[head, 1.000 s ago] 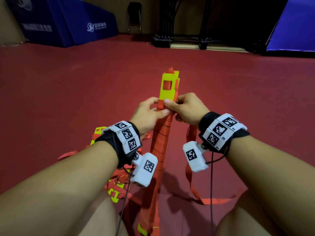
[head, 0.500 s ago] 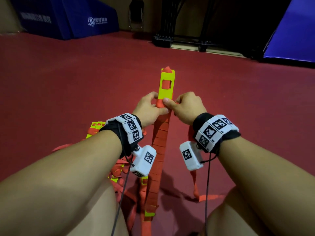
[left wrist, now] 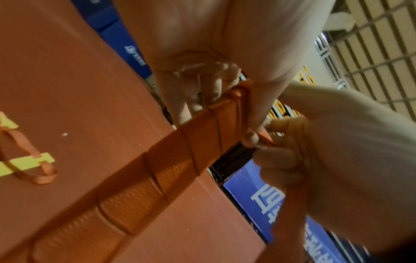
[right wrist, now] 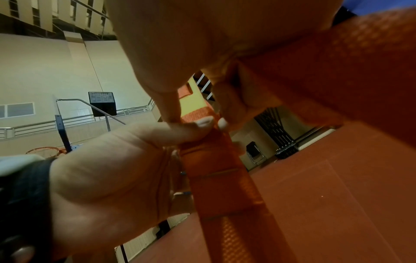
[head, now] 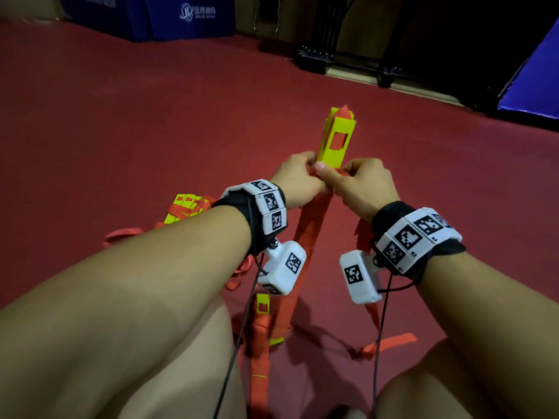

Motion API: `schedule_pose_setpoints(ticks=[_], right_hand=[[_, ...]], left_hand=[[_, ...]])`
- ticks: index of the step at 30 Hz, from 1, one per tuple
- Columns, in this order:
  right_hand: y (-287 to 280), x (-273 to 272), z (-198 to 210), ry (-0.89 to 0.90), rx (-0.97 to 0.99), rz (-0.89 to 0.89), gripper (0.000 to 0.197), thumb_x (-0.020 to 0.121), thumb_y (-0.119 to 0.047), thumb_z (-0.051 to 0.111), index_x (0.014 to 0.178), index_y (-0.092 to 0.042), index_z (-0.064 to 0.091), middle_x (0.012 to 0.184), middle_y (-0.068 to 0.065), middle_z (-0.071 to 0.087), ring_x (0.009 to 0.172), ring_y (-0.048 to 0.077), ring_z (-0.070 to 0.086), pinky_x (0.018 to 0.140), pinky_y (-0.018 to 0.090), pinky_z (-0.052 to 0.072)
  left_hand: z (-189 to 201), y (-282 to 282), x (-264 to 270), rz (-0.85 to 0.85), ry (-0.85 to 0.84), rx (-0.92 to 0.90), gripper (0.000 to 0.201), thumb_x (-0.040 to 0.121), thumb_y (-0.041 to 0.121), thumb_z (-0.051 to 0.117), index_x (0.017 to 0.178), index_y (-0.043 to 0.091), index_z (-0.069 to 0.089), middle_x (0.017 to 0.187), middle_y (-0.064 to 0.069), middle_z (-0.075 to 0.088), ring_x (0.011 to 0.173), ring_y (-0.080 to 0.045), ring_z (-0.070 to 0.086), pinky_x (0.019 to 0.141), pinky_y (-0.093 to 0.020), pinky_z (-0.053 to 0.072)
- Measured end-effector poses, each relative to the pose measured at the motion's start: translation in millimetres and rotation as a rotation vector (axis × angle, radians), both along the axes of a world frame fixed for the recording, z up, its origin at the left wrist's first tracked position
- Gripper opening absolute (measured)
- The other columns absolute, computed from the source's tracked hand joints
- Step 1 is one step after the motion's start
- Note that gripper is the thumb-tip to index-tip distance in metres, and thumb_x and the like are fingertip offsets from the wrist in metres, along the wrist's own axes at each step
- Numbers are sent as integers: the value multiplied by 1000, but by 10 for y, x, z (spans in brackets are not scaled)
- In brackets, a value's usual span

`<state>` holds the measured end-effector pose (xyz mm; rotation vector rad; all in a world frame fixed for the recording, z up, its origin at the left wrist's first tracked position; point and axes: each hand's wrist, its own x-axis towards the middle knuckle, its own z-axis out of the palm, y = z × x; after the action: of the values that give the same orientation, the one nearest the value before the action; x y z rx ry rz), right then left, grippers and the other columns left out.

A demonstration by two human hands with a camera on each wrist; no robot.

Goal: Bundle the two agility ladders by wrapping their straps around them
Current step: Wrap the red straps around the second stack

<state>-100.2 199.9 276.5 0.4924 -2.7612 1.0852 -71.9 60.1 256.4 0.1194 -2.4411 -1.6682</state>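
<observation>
Nearest, loose orange strap [head: 390, 343] trails on the red floor [head: 121, 116] between the person's knees and off to the right; its free end lies flat, not yet taken up. Just left of it the near end of the held ladder bundle [head: 308, 237] rises from the floor, a stack of yellow rungs bound in overlapping orange turns. The left-wrist view shows those turns lying side by side, edge over edge, up to the hands.

Mid scene, both hands meet at the top of the wrapped stretch. Left hand [head: 298, 179] curls round the bundle from the left, thumb on the last turn. Right hand [head: 367, 186] pinches the working strap against the bundle, thumb and forefinger pressed beside the left thumb. Hands together, both clamped on bundle and strap. Beyond them the bare yellow rung end [head: 337, 137] sticks up, unwrapped, orange webbing showing through its slot.

Left, behind the left forearm, the second ladder [head: 184, 207] lies on the floor in a loose heap, straps slack, apparently untouched.

Judgement: first ladder's wrap is at its last turns; step in hand looks like cinching or tucking the strap end. Next move calls for keeping tension while the tail is secured, then starting on the heap. Far: blue mats [head: 181, 16], dark rack [head: 341, 62].
</observation>
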Motion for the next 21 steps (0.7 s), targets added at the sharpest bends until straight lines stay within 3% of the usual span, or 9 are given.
schedule_pose_setpoints(ticks=[3, 5, 7, 9, 11, 15, 18, 21], right_hand=[[-10, 38, 20, 32, 26, 36, 57, 87, -60, 64, 77, -4, 66, 65, 9, 61, 74, 34, 60, 58, 39, 37], [-6, 53, 35, 42, 41, 36, 53, 91, -56, 62, 75, -6, 64, 65, 8, 57, 76, 34, 56, 57, 37, 29], [9, 37, 45, 42, 32, 35, 50, 93, -54, 59, 78, -6, 66, 71, 10, 61, 79, 35, 58, 61, 34, 32], [36, 16, 60, 47, 29, 46, 49, 96, -51, 57, 81, -6, 68, 75, 13, 66, 80, 35, 60, 63, 34, 36], [57, 2, 66, 52, 26, 61, 49, 98, -50, 55, 80, -6, 68, 77, 15, 68, 81, 37, 62, 66, 38, 43], [79, -1, 51, 75, 42, 61, 49, 98, -51, 54, 84, -7, 70, 82, 14, 71, 83, 34, 64, 72, 39, 49], [76, -21, 63, 49, 22, 12, 55, 93, -56, 58, 78, -5, 71, 74, 15, 70, 76, 34, 65, 72, 41, 53], [89, -47, 89, -24, -31, -36, 50, 92, -52, 62, 62, -12, 69, 53, -1, 64, 65, 24, 63, 68, 35, 51]], left_hand=[[-8, 8, -28, -9, 1, -27, 35, 78, 20, 75, 113, 19, 66, 82, 4, 65, 75, -21, 64, 73, -43, 61], [4, 26, -26, -24, -5, -10, 41, 75, 24, 72, 115, 16, 64, 87, 1, 66, 80, -23, 64, 76, -38, 58], [24, 63, -10, -35, -9, 3, 50, 61, 32, 67, 107, 13, 60, 91, -5, 66, 82, -27, 61, 74, -41, 52], [47, 107, 5, -54, -32, 93, 44, 56, 31, 64, 94, 13, 51, 82, -6, 57, 76, -24, 53, 66, -44, 43], [78, 132, 27, -58, -76, 234, 35, 56, 27, 60, 88, 20, 45, 76, -4, 52, 77, -21, 49, 68, -40, 37], [83, 115, 33, -21, -89, 351, 15, 63, 28, 57, 76, 22, 53, 77, -1, 59, 74, -22, 53, 72, -35, 39], [95, 124, 48, -1, -100, 399, 14, 68, 24, 61, 78, 22, 51, 75, -2, 58, 69, -21, 53, 64, -29, 37], [62, 134, 30, -9, -115, 369, 26, 84, 14, 69, 80, 22, 44, 79, -7, 52, 77, -22, 50, 64, -30, 36]])
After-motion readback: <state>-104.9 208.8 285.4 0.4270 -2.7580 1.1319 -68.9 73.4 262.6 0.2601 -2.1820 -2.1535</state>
